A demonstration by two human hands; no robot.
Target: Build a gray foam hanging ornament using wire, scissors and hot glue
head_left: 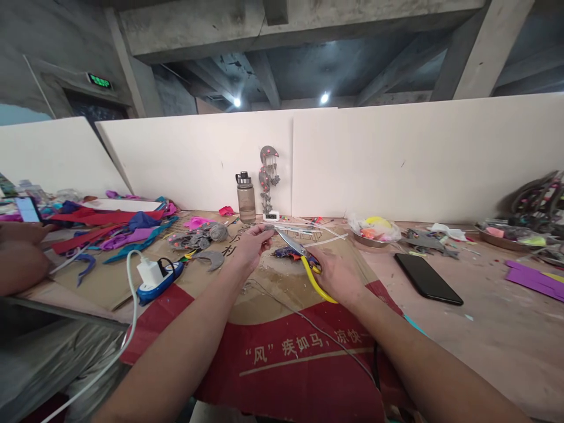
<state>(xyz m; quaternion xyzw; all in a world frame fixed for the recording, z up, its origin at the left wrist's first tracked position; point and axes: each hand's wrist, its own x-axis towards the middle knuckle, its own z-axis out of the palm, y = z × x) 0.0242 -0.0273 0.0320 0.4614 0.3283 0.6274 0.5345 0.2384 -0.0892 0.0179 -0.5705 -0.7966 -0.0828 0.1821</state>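
My right hand (337, 273) is closed around the yellow handles of a pair of scissors (319, 284). Their metal blades point up and left, toward the fingertips of my left hand (254, 244). That hand is pinched at the blade tips on something small and greyish, too small to make out. Under the scissors lies a dark blue patterned bundle (286, 253). Left of my left hand are a grey yarn ball (219, 231), grey felt pieces with pink dots (189, 239) and a grey crescent (212, 258). A grey cord (304, 316) runs across the red and brown cardboard (308, 382).
A water bottle (245, 198), a hanging grey moon ornament (266, 176) and a small clock (271, 216) stand by the white board. A phone (428, 278) and a bowl (374, 239) are right. A power strip (160, 283) is left, near another person's arm (24, 258).
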